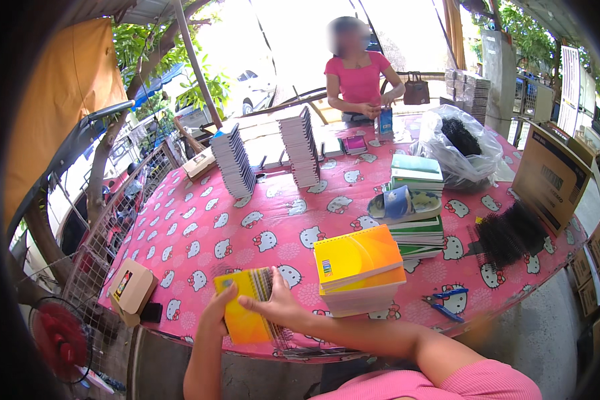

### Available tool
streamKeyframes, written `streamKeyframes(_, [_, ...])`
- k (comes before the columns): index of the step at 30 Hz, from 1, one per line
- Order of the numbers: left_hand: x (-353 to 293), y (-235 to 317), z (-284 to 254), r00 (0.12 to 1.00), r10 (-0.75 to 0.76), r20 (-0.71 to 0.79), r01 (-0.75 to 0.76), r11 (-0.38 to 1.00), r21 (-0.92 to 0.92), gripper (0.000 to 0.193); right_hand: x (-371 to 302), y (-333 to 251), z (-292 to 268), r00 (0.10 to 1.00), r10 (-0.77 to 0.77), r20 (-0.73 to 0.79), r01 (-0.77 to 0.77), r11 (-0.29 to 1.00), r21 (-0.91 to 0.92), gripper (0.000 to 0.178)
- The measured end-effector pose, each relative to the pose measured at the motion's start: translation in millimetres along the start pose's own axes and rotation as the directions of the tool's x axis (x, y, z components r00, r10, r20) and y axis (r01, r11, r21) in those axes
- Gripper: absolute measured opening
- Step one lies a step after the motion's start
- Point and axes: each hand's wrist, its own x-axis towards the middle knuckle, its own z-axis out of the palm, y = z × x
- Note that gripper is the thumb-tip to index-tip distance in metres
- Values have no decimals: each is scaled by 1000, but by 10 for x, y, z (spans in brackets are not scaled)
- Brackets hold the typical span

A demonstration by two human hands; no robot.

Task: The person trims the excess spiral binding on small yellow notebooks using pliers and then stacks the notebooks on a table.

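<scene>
A yellow spiral notebook (242,313) is held over the near edge of the table. My left hand (217,312) grips its left side. My right hand (278,305) lies on its right side, fingers over the black spiral binding. Just to the right stands a stack of yellow and orange notebooks (359,270) on the pink cartoon-cat tablecloth (247,230).
Two tall leaning stacks of notebooks (233,162) (299,147) stand further back, and a green-covered pile with a blue sandal (401,203) sits at centre right. Blue pliers (445,301), black spiral coils (507,233), a plastic bag (457,143), cardboard boxes (553,177). A person in pink (358,80) works at the far side.
</scene>
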Motion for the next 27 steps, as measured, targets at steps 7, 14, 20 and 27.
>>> streamKeyframes(7, [984,-167,-361,872,-489,-25,489,864,121,49,224,822,-85,994,96,56,-104,984,147,112])
streamKeyframes(14, [977,-109,-494,877,-447,-178,481,819,313,57,-990,-702,-1154,626,83,775,105,976,-189,62])
streamKeyframes(20, [959,87,-575,908,-250,-335,417,605,679,64,-841,-1166,-2255,827,-540,155,456,486,-745,41])
streamKeyframes(27, [529,276,-20,808,579,-104,-161,388,907,88,-45,-944,-2719,950,-20,313,208,788,-580,44])
